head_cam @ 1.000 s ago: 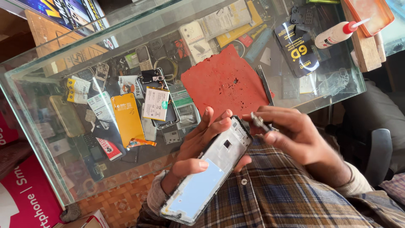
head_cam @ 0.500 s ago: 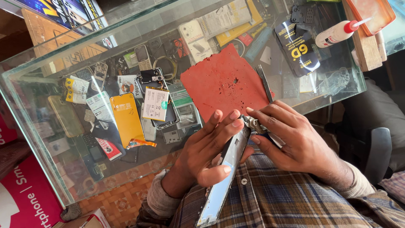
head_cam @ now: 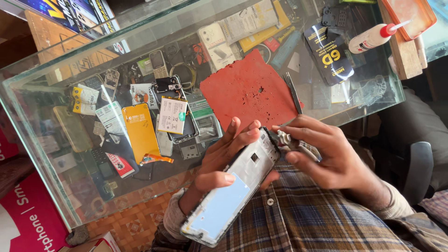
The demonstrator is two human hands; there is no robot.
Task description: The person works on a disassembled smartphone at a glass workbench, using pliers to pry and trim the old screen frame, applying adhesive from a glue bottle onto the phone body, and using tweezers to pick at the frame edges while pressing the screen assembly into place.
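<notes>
Above our plaid-shirted lap, just in front of the glass-topped display counter (head_cam: 56,154), our left hand (head_cam: 228,156) grips an opened smartphone frame of silver metal with a pale blue panel (head_cam: 233,193), thumb on the panel and fingers wrapped round its far edge. Half a second ago the frame stood almost edge-on; now it has turned back so its inner face shows. Our right hand (head_cam: 333,158) has stayed at the frame's top corner, fingers pinching a small metal plier-like tool (head_cam: 291,142). Its tip is hidden behind our fingers, so we cannot tell what it grips. On the counter just beyond lies a worn red square mat (head_cam: 247,91). The frame's lower corner is cut off from view.
</notes>
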